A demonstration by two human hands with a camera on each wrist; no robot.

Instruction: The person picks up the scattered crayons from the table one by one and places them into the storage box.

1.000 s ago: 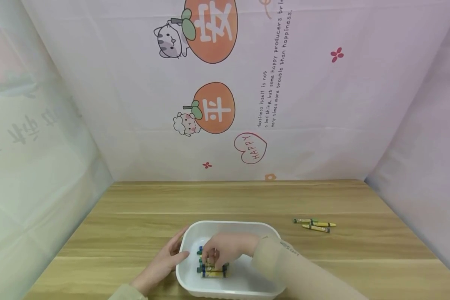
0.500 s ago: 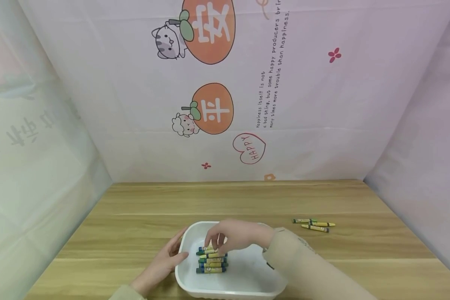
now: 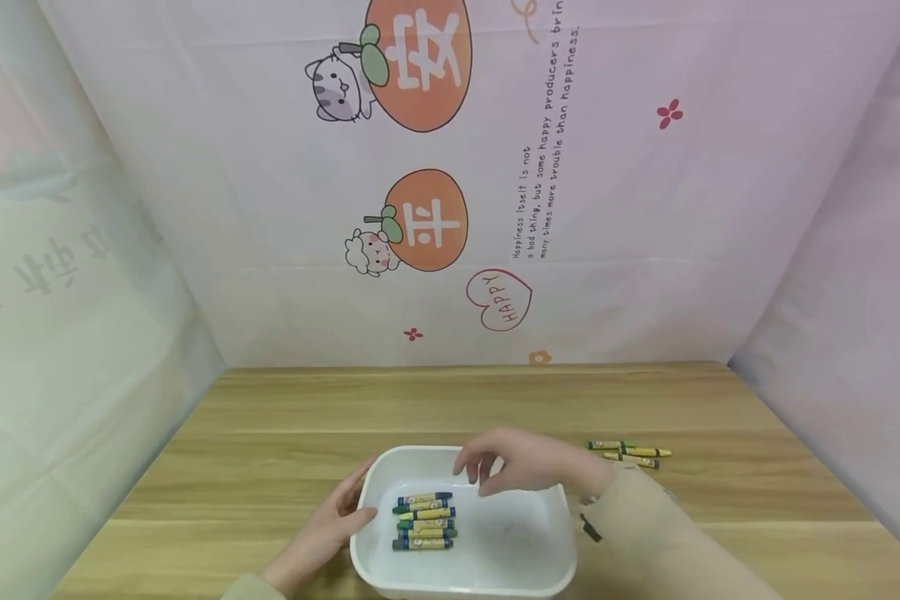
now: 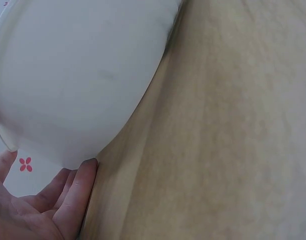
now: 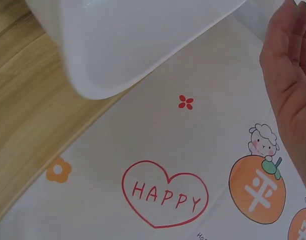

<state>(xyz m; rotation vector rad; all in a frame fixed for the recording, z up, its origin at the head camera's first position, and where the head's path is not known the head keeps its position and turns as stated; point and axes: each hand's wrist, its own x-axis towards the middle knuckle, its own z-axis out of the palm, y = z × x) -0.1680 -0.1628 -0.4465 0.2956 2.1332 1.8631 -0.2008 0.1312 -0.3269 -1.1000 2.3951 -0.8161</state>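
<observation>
A white plastic tub [image 3: 510, 546] stands at the front of the table. Several crayons [image 3: 426, 524] in yellow wrappers, with green and dark blue ends, lie side by side in its left half. My left hand [image 3: 330, 527] holds the tub's left wall, thumb over the rim and fingers outside; the left wrist view shows those fingertips [image 4: 87, 167] against the outer wall. Above the tub's back right part hovers my right hand [image 3: 523, 460], fingers loosely bent and holding nothing. In the right wrist view only part of that hand [image 5: 292, 85] shows.
Three more crayons [image 3: 637, 461] lie on the wooden table [image 3: 292, 417] right of the tub, behind the right forearm. Printed cloth [image 3: 607, 208] hangs as a back wall, with plain pale cloth on both sides. A short dark strip [image 3: 590, 528] shows by the right sleeve.
My right hand has drawn back from the crayons in the tub, moving up and to the right. The crayon row is now fully visible. My left hand stays at the tub's wall.
</observation>
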